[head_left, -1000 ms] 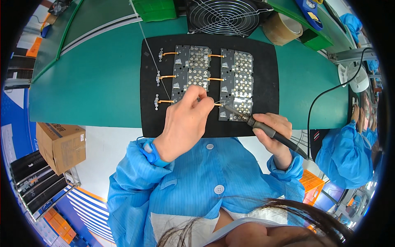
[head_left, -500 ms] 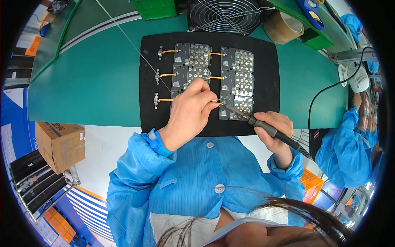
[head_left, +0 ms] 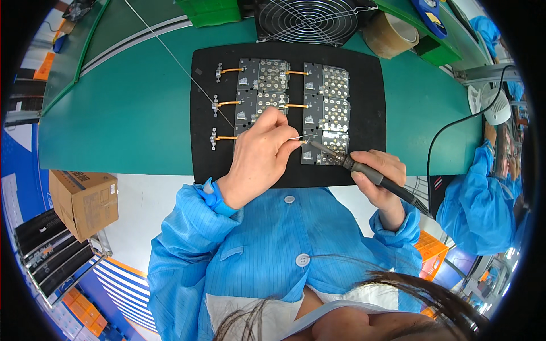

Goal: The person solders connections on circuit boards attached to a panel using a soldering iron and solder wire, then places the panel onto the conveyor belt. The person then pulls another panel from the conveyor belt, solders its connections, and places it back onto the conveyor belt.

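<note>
Several dark circuit boards (head_left: 311, 119) with silvery round pads lie in two columns on a black mat (head_left: 367, 113). Orange flat cables (head_left: 230, 103) with small connectors stick out leftward from them. My left hand (head_left: 257, 153) is closed over the lower boards, thumb and forefinger pinching thin solder wire (head_left: 294, 137); whether they also press a cable is hidden. My right hand (head_left: 382, 177) grips a soldering iron (head_left: 378, 180) like a pen. The iron's tip meets the left edge of the lower right board, right by my left fingertips.
Behind the mat stand a black fan (head_left: 310, 21) with a wire guard, a tape roll (head_left: 392, 35) and a green bin (head_left: 210, 11). A black cable (head_left: 435, 142) runs down at the right. A cardboard box (head_left: 85, 202) stands left; a co-worker's blue sleeve (head_left: 472, 210) shows at right.
The view has shifted slightly, so mat and boards sit a little further left. Both hands keep their grips, and the iron's tip stays at the lower right board.
</note>
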Demonstrator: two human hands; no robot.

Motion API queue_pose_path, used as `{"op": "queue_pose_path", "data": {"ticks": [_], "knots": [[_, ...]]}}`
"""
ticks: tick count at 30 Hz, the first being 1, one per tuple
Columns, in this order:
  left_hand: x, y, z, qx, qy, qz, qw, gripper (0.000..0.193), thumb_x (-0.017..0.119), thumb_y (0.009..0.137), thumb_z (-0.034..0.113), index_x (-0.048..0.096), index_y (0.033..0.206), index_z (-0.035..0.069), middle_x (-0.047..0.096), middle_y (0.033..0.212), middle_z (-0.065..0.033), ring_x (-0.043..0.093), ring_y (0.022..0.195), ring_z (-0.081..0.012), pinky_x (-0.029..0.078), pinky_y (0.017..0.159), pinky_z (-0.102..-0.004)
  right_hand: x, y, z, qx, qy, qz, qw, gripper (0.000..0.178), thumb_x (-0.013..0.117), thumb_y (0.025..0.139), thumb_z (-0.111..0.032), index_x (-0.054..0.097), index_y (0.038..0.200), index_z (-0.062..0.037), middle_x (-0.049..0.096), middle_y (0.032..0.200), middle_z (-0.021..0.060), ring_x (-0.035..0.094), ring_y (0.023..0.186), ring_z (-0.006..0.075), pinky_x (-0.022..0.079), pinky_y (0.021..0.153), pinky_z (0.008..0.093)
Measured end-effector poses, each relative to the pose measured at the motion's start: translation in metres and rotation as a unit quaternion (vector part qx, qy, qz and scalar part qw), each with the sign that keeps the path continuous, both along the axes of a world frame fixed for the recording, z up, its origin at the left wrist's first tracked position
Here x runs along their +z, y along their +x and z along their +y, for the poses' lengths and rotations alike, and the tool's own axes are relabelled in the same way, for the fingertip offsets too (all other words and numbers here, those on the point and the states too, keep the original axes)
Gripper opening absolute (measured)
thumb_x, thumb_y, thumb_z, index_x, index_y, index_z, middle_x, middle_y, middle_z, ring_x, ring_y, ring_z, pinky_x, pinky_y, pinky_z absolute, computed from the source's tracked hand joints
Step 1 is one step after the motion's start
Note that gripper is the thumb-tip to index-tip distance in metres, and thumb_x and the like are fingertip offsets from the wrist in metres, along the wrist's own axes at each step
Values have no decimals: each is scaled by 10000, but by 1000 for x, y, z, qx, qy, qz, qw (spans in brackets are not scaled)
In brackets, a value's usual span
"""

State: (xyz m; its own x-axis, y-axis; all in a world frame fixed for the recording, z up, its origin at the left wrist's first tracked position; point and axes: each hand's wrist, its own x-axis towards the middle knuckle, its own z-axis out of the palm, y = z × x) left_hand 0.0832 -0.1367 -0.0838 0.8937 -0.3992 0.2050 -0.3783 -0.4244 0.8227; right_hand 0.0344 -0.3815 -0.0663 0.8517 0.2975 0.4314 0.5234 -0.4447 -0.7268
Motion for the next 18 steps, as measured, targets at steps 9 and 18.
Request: {"op": "queue_pose_path", "data": {"ticks": [9,18], "knots": [[1,0,0,5,10,-7,1000,77,703,778,20,641,813,-8,517,885,-88,616,673,-242,491,575,-360,0,1,-1,13,5,0,1000,269,747,760,-136,677,951,40,655,669,123,628,522,208,464,460,270],[1,0,-1,10,8,-2,1000,84,708,772,19,641,814,-10,522,880,-83,611,659,-240,493,569,-348,-1,3,-2,5,12,2,1000,270,749,760,-140,678,945,43,659,673,126,639,533,211,471,465,271]]}}
